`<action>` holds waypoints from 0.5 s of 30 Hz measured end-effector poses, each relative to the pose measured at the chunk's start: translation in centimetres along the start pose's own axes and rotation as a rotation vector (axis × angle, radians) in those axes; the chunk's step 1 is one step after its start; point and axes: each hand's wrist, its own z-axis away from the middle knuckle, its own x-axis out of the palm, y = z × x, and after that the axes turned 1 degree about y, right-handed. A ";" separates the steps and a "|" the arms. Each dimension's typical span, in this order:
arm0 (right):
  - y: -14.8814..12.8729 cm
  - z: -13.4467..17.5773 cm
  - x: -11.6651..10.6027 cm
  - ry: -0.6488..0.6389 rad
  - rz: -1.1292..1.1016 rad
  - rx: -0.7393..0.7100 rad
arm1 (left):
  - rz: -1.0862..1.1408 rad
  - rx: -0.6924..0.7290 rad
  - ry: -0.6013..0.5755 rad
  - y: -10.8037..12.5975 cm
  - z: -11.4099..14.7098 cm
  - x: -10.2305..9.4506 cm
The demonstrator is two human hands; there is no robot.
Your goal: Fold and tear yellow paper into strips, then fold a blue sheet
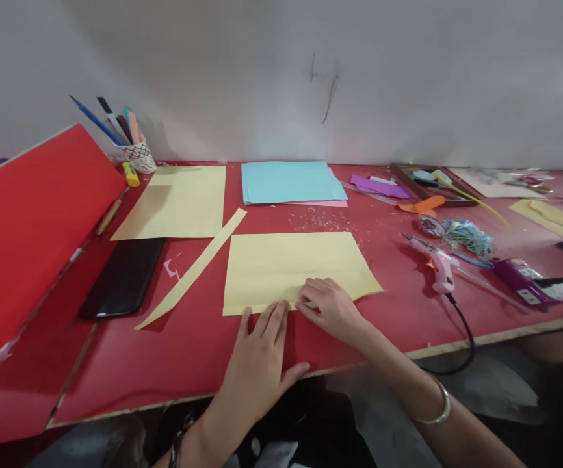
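Note:
A pale yellow sheet of paper (286, 260) lies flat before me, with a narrow fold along its near edge. My left hand (262, 357) rests at that edge, its fingers stretched and its thumb spread away, fingertips touching the paper. Just to the right, my right hand (330, 309) has its fingers curled together over the same edge, pressing on the paper; the fingertips are partly hidden. A cut strip of yellow paper (194, 270) lies slanting to the left. Behind it is a second yellow sheet (184, 201).
On the red table (155, 370) lie a black phone (125, 276), blue paper (291, 182), a pink glue gun (435, 260) with a cord, and a purple power strip (530, 283). A pen cup (138, 156) stands by the wall; a red board (42, 227) leans at left.

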 end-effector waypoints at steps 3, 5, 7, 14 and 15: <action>0.8 0.7 -0.5 0.005 -0.028 -0.005 | -0.010 -0.025 -0.015 0.1 0.1 0.2; 1.7 1.4 -0.9 0.014 -0.041 -0.006 | -0.017 -0.030 -0.003 0.1 0.2 0.3; 2.5 2.0 -1.3 0.032 -0.052 -0.004 | -0.026 -0.022 0.019 0.2 0.3 0.4; 4.7 3.7 -1.9 0.092 -0.062 0.036 | -0.032 -0.023 0.071 0.2 0.4 0.5; 4.9 3.8 -2.0 0.095 -0.063 0.042 | -0.033 -0.023 0.075 0.2 0.4 0.4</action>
